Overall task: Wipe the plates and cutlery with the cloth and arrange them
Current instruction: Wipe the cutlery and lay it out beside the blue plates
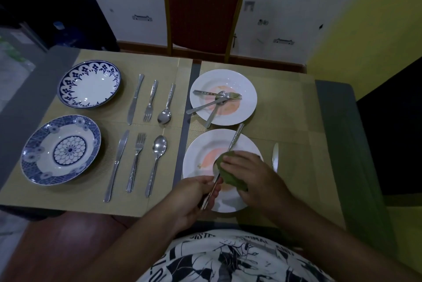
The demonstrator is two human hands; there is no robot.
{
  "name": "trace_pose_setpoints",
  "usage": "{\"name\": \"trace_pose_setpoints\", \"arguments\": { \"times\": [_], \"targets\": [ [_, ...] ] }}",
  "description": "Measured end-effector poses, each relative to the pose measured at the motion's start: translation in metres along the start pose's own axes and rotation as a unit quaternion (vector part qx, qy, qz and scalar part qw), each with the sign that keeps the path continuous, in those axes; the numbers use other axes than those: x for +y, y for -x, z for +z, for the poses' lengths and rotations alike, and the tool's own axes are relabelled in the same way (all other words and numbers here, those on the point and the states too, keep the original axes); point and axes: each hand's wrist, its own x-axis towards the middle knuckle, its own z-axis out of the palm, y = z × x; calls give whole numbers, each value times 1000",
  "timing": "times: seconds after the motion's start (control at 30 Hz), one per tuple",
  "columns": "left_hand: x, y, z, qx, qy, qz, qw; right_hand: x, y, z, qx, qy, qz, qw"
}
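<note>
My left hand [194, 195] grips the handle of a piece of cutlery [211, 192] over the near white plate [196, 151], which carries an orange smear. My right hand [246, 174] presses a green cloth [230, 179] around that piece's head, which is hidden, so I cannot tell if it is a spoon or a fork. Another utensil [236, 137] leans on the plate's far rim. A knife [275, 157] lies right of the plate. The far white plate [246, 89] holds several used utensils [217, 99]. Two blue-patterned plates [89, 84] [60, 149] sit at left, each with a knife, fork and spoon [148, 101] [135, 163] laid beside it.
Beige placemats [285, 121] cover the grey table [338, 121]. A red chair with a gold frame [203, 7] stands at the far side against the wall. The table's near edge runs just in front of my body.
</note>
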Motion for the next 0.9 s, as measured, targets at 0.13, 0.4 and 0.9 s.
{"name": "trace_pose_setpoints", "arguments": {
  "times": [0.13,0.4,0.9],
  "targets": [
    [-8,5,-6,-19,-42,0,999,18,-9,1,-2,5,22,1000],
    [-10,-2,20,10,-108,55,993,49,17,-37,91,-56,199,974],
    [-44,-87,175,27,-279,123,952,129,122,-62,106,-97,342,929]
  ]
}}
